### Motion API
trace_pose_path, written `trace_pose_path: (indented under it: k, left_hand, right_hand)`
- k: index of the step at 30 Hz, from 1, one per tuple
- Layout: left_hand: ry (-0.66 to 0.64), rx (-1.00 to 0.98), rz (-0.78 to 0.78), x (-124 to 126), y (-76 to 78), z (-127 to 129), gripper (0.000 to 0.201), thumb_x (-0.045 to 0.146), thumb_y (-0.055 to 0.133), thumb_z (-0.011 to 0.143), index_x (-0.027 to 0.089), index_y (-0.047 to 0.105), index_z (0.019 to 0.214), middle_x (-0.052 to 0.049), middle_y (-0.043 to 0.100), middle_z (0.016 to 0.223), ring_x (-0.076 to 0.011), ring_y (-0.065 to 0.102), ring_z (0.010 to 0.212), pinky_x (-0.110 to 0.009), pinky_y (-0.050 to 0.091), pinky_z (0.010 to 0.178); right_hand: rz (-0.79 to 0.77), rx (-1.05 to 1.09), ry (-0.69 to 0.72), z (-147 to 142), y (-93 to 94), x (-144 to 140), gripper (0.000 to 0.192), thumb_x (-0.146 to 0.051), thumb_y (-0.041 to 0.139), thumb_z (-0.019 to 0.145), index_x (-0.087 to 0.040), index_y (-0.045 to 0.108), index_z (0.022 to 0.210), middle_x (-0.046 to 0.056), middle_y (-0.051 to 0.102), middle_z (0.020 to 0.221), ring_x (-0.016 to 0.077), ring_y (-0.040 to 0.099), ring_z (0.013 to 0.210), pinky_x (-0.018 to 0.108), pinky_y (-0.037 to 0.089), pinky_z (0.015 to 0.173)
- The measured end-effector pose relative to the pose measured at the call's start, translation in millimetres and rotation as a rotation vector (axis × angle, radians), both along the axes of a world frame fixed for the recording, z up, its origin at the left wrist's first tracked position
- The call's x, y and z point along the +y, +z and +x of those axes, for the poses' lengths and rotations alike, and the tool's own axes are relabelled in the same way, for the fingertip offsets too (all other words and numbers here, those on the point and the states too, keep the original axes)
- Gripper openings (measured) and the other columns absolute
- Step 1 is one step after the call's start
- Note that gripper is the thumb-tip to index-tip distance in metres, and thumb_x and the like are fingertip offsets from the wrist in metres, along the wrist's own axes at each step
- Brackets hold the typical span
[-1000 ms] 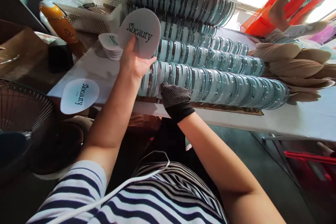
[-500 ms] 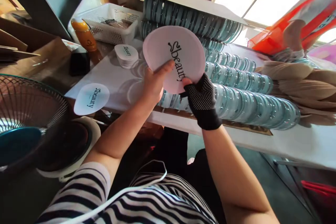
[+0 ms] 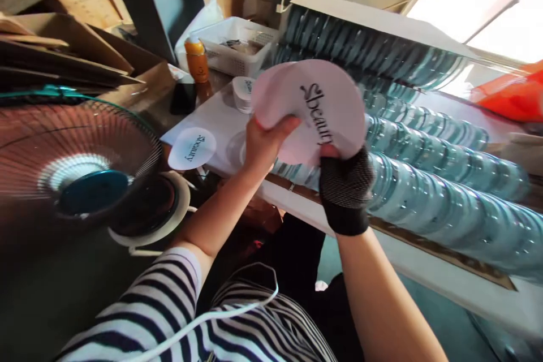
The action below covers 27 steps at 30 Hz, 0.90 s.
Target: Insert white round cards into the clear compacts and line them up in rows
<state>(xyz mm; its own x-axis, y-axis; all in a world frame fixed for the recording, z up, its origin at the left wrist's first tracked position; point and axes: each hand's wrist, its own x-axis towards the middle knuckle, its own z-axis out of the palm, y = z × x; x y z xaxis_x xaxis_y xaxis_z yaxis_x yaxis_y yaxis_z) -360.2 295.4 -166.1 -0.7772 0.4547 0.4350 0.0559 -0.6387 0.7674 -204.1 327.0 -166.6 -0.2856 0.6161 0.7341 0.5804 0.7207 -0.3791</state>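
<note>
Round card (image 3: 314, 110) printed "Sbeauty" held up above table edge (image 3: 297, 203), both hands clamped on its lower rim. Left hand (image 3: 265, 144) bare, thumb over front at lower left; right hand (image 3: 345, 181) in black dotted glove, pinching lower right. Card face toward camera, print running top to bottom. Rows of clear blue-rimmed lids (image 3: 424, 164) lie right behind it; spare card (image 3: 192, 148) and small card stack (image 3: 243, 93) to left.

A pale pink round card disc (image 3: 314, 110) bears black script lettering. Just below it, a black dotted fabric glove (image 3: 345, 189); right of it, teal-tinted clear round lids (image 3: 428, 164); below, a navy-and-white striped shirt (image 3: 169, 317).
</note>
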Motion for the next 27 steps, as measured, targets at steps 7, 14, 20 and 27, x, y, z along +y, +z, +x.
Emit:
trace_pose_path:
  k: [7, 14, 20, 27]
  left_hand:
    - [0.567, 0.332, -0.569, -93, -45.2, -145, 0.11, 0.039, 0.091, 0.058, 0.026, 0.029, 0.149, -0.007, 0.032, 0.156, -0.0395, 0.028, 0.143, -0.055, 0.014, 0.123]
    - [0.335, 0.593, -0.497, -54, -57.9, -105, 0.075, 0.057, 0.074, 0.074, 0.026, 0.049, 0.138, -0.003, 0.015, 0.163, -0.0317, 0.004, 0.151, -0.044, 0.0, 0.124]
    - [-0.471, 0.16, -0.311, 5, -55.2, -36, 0.054, 0.039, 0.059, 0.087, 0.032, 0.048, 0.139, 0.002, 0.038, 0.154, -0.0231, 0.029, 0.146, -0.041, 0.022, 0.122]
    - [-0.423, 0.03, -0.345, 9, -60.6, -33, 0.055, 0.035, 0.053, 0.089, 0.032, 0.044, 0.143, 0.003, 0.037, 0.155, -0.0207, 0.034, 0.144, -0.04, 0.025, 0.121]
  right_hand:
    - [0.14, 0.134, -0.047, 56, 4.0, 5, 0.056, -0.038, 0.052, 0.091, -0.02, 0.044, 0.143, 0.018, 0.059, 0.13, 0.028, 0.06, 0.117, 0.044, 0.052, 0.094]
    - [-0.056, -0.277, 0.0, 50, -2.5, -59, 0.06, -0.035, 0.04, 0.093, -0.023, 0.033, 0.151, 0.017, 0.067, 0.116, 0.0233, 0.068, 0.067, 0.036, 0.056, 0.057]
    - [-0.202, -0.516, 0.087, -17, 0.4, -51, 0.065, -0.026, 0.034, 0.092, -0.015, 0.022, 0.155, 0.013, 0.072, 0.08, 0.023, 0.065, 0.059, 0.034, 0.052, 0.056]
    - [-0.238, -0.585, 0.078, -50, -11.4, -20, 0.06, -0.038, 0.037, 0.096, -0.013, 0.029, 0.15, 0.015, 0.072, 0.091, 0.0259, 0.069, 0.07, 0.033, 0.049, 0.062]
